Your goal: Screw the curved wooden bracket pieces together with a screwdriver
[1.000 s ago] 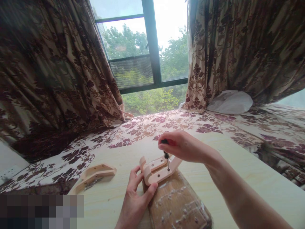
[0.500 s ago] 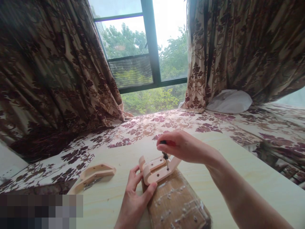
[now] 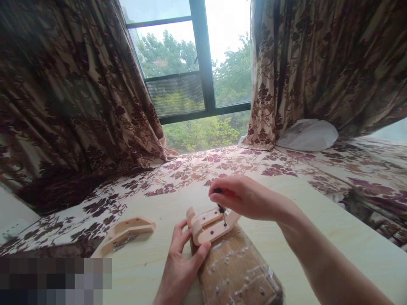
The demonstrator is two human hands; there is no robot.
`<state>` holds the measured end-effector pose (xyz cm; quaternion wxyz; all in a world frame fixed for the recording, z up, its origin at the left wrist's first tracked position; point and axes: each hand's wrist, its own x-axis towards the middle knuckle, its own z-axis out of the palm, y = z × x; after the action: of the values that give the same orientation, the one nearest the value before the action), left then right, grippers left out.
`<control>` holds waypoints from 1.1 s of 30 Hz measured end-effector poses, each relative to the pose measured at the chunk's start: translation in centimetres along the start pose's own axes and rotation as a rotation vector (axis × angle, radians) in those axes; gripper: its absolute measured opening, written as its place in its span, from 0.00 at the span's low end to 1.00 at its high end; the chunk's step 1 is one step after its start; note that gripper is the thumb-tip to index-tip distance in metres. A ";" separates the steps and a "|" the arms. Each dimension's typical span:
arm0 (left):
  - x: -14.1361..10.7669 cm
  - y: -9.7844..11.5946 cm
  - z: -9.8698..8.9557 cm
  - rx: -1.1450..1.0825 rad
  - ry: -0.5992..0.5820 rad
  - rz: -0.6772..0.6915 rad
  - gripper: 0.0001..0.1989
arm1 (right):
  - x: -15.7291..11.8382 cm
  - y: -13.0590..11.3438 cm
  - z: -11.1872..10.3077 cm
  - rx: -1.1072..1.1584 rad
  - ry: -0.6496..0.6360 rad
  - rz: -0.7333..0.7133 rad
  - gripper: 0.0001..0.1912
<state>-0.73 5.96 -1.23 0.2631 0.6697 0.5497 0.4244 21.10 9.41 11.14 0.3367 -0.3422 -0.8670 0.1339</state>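
Both hands busy: left hand (image 3: 181,264) pinches the curved end of the wooden frame (image 3: 204,237) atop the wrapped block (image 3: 235,269), thumb opposite fingers, good spot since it's likely light and stiff; right hand (image 3: 246,194) has fingers curled round the screwdriver (image 3: 221,209), tip down.

Blocked on top of the brown block (image 3: 238,271) at its far end by the pale wood piece (image 3: 201,238), with the screwdriver (image 3: 224,215) poking up and the right hand (image 3: 241,195) around it. Blocked at the block's left edge by the left hand (image 3: 182,264). Room farther left of the block, over the table (image 3: 135,273), up to the other wood piece (image 3: 140,229). Room right of the block, but with the right arm (image 3: 321,250) across.
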 end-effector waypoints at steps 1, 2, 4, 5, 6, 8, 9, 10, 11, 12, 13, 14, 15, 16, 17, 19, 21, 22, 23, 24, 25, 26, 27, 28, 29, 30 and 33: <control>0.0 0.1 0.0 0.002 -0.010 -0.006 0.19 | 0.1 0.3 0.1 -0.006 0.021 0.017 0.09; 0.0 0.2 0.0 0.004 -0.017 -0.009 0.19 | 0.3 0.6 0.3 -0.022 0.049 0.042 0.09; 0.1 0.4 -0.1 0.007 -0.018 -0.007 0.20 | 0.5 1.3 0.6 -0.066 0.101 0.098 0.11; 0.1 0.5 -0.1 0.009 -0.018 -0.007 0.21 | 0.6 1.5 0.7 -0.090 0.121 0.125 0.12; 0.1 0.5 -0.1 0.009 -0.016 -0.008 0.21 | 0.6 1.6 0.7 -0.110 0.138 0.146 0.13; 0.1 0.6 -0.1 0.009 -0.023 -0.026 0.22 | 0.5 1.4 0.4 -0.125 0.143 0.163 0.12; 0.1 0.7 -0.1 0.006 -0.025 -0.034 0.22 | 0.4 1.2 0.3 -0.113 0.126 0.153 0.10; 0.1 0.7 -0.1 0.001 -0.023 -0.037 0.22 | 0.2 0.9 0.1 -0.092 0.094 0.131 0.08; 0.1 0.7 -0.1 -0.006 -0.017 -0.035 0.22 | 0.0 0.7 -0.1 -0.059 0.052 0.102 0.07; 0.1 0.6 -0.1 -0.012 -0.009 -0.028 0.21 | -0.1 0.4 -0.3 -0.022 0.009 0.072 0.08; 0.1 0.6 0.0 -0.018 -0.001 -0.019 0.21 | -0.2 0.3 -0.3 0.013 -0.028 0.046 0.09; 0.1 0.5 0.0 -0.024 0.009 -0.008 0.20 | -0.2 0.2 -0.4 0.039 -0.049 0.029 0.08; 0.1 0.5 0.1 -0.026 0.012 -0.001 0.20 | -0.2 0.3 -0.3 0.053 -0.053 0.025 0.07; 0.1 0.4 0.1 -0.027 0.012 0.003 0.19 | -0.1 0.4 -0.2 0.053 -0.042 0.032 0.07; 0.1 0.4 0.1 -0.027 0.008 0.002 0.19 | 0.0 0.6 0.0 0.045 -0.021 0.047 0.07; 0.1 0.5 0.0 -0.020 -0.008 -0.006 0.20 | 0.3 1.0 0.3 0.010 0.026 0.085 0.09; 0.0 0.6 0.0 -0.011 -0.014 -0.005 0.19 | 0.4 1.3 0.5 -0.035 0.063 0.119 0.10; 0.0 0.7 -0.1 -0.008 -0.013 -0.004 0.19 | 0.4 1.3 0.5 -0.052 0.071 0.127 0.10; 0.0 0.7 -0.1 -0.005 -0.014 -0.005 0.19 | 0.4 1.3 0.4 -0.057 0.068 0.130 0.09; 0.0 0.6 -0.1 -0.004 -0.014 -0.007 0.19 | 0.3 1.2 0.2 -0.049 0.055 0.128 0.08; 0.0 0.6 -0.1 -0.006 -0.012 -0.006 0.19 | 0.2 1.0 0.0 -0.029 0.030 0.118 0.08; -0.1 0.5 -0.1 -0.009 -0.010 -0.004 0.19 | 0.1 0.9 -0.1 -0.002 -0.002 0.104 0.08; -0.1 0.4 -0.1 -0.012 -0.008 0.000 0.19 | 0.0 0.8 -0.3 0.027 -0.034 0.087 0.09; -0.1 0.3 0.0 -0.012 -0.003 0.009 0.19 | -0.1 0.7 -0.3 0.052 -0.059 0.070 0.09; -0.1 0.2 0.0 -0.012 0.003 0.019 0.18 | 0.0 0.6 -0.3 0.068 -0.071 0.058 0.09; -0.1 0.1 0.0 -0.011 0.007 0.024 0.18 | 0.0 0.7 -0.2 0.073 -0.071 0.053 0.09; -0.1 -0.1 0.1 -0.011 0.010 0.025 0.18 | 0.5 1.2 0.4 0.011 -0.010 0.090 0.09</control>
<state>-0.73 5.92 -1.38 0.2586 0.6731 0.5401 0.4339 21.14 10.59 10.50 0.3280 -0.3785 -0.8515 0.1553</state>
